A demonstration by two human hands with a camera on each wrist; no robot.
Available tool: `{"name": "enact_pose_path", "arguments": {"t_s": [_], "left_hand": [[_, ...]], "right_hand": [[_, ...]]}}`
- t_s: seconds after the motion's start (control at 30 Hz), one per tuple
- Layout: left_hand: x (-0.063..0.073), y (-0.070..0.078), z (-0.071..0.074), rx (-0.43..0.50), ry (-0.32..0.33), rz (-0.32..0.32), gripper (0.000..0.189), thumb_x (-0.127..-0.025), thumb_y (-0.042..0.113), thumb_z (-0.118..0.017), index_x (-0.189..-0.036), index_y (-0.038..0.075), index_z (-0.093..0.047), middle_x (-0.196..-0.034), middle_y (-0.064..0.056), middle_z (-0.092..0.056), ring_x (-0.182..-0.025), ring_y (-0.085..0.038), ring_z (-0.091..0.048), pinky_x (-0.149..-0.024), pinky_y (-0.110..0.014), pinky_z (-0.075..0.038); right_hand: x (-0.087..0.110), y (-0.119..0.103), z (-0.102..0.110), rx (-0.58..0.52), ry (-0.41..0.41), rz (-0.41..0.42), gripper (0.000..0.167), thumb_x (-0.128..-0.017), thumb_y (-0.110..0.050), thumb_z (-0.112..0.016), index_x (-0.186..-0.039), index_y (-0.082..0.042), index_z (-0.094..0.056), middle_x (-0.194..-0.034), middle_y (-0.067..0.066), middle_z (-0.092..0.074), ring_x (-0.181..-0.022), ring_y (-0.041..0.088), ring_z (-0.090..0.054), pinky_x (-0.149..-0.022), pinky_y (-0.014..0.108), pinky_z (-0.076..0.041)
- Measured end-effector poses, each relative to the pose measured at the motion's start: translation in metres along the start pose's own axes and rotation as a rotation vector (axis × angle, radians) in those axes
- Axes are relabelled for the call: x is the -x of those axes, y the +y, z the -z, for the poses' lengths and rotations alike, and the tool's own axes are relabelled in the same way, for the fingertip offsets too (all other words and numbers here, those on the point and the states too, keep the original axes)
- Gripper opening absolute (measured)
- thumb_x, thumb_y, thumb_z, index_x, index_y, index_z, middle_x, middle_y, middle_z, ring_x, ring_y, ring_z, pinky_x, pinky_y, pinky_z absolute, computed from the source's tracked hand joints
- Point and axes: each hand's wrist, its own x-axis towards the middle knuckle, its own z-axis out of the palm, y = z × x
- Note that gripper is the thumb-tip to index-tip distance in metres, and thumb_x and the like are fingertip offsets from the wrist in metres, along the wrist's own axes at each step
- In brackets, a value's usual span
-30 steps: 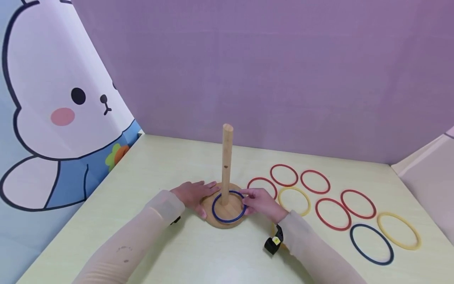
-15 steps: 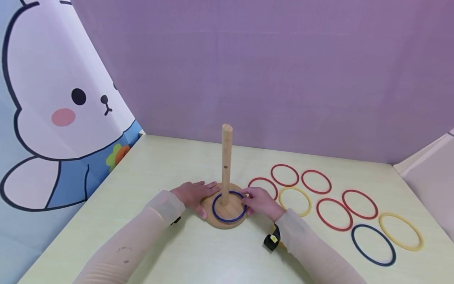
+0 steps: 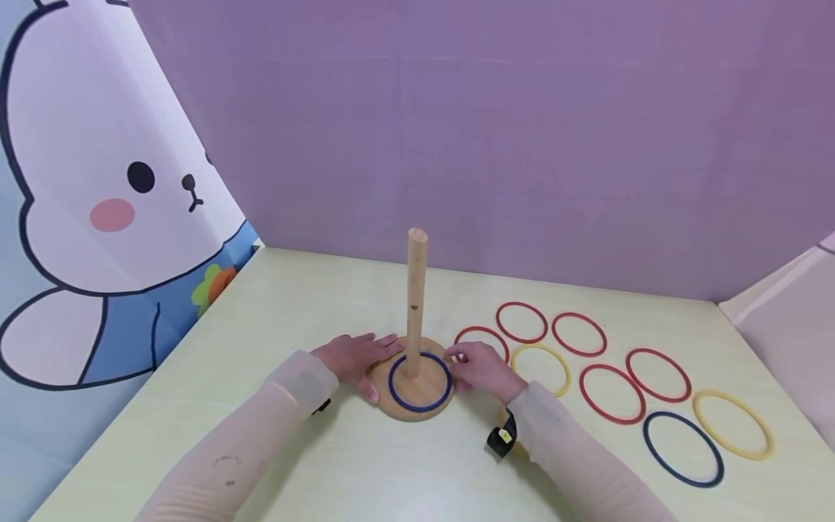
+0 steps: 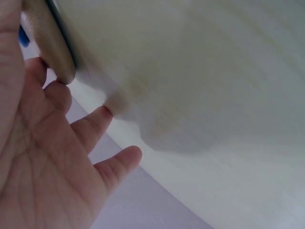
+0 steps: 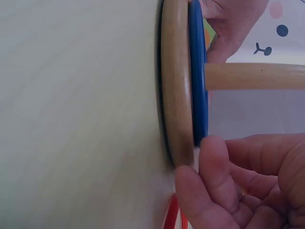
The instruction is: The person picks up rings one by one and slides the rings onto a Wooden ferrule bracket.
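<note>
A wooden peg (image 3: 417, 290) stands upright on a round wooden base (image 3: 427, 390). Around the peg's foot, a blue ring (image 3: 420, 409) lies on the base. My left hand (image 3: 355, 360) rests with spread fingers on the base's left edge; the left wrist view shows its palm and fingers (image 4: 90, 129) beside the base's rim. At the right edge is my right hand (image 3: 483, 368). Its fingertips (image 5: 213, 150) are by the base rim and the end of the blue ring in the right wrist view, bent loosely, with nothing visibly pinched.
Several red rings (image 3: 520, 303) lie flat on the table to the right, along with yellow rings (image 3: 772, 442) and a dark blue ring (image 3: 646, 431). Another yellow thing (image 3: 520, 451) is mostly hidden under my right wrist. A purple wall (image 3: 489, 145) closes off the back.
My right fingers have come off the blue ring's right edge and moved slightly outward. The ring stays on the base, and my left hand keeps its place.
</note>
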Motion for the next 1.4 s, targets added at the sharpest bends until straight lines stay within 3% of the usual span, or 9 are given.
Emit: {"name": "enact_pose_path", "arguments": {"t_s": [0.43, 0.73, 0.97, 1.4], "left_hand": [[-0.002, -0.003, -0.002, -0.007, 0.0, -0.004, 0.103, -0.07, 0.046, -0.08, -0.153, 0.025, -0.024, -0.158, 0.004, -0.02, -0.14, -0.035, -0.026, -0.106, -0.055, -0.031], [-0.002, -0.003, -0.002, -0.003, -0.004, -0.011, 0.102, -0.069, 0.044, -0.081, -0.153, 0.022, -0.027, -0.158, 0.002, -0.021, -0.139, -0.037, -0.027, -0.105, -0.056, -0.031], [0.002, 0.0, 0.001, 0.017, -0.002, 0.004, 0.101, -0.071, 0.042, -0.082, -0.153, 0.024, -0.026, -0.158, 0.004, -0.021, -0.14, -0.036, -0.026, -0.108, -0.054, -0.028], [0.002, -0.001, 0.0, -0.003, -0.001, -0.001, 0.1, -0.072, 0.043, -0.081, -0.153, 0.023, -0.027, -0.158, 0.004, -0.02, -0.14, -0.035, -0.026, -0.107, -0.055, -0.029]], "right_hand": [[0.028, 0.024, 0.039, -0.005, -0.005, 0.001, 0.028, -0.087, -0.001, -0.061, -0.115, 0.006, -0.064, -0.077, 0.006, -0.062, -0.056, 0.015, -0.055, -0.056, 0.027, -0.047], [0.045, 0.047, 0.064, 0.104, 0.004, 0.077, 0.023, -0.083, -0.002, -0.065, -0.105, 0.001, -0.07, -0.078, 0.002, -0.063, -0.066, 0.013, -0.054, -0.058, 0.025, -0.046], [0.058, 0.05, 0.077, 0.259, 0.047, 0.011, 0.019, -0.081, -0.005, -0.068, -0.099, -0.008, -0.074, -0.089, 0.003, -0.068, -0.076, 0.014, -0.054, -0.063, 0.029, -0.046], [0.077, 0.063, 0.088, 0.226, -0.028, -0.061, 0.024, -0.079, -0.002, -0.068, -0.102, -0.004, -0.073, -0.067, -0.001, -0.058, -0.058, 0.014, -0.05, -0.056, 0.029, -0.041]]}}
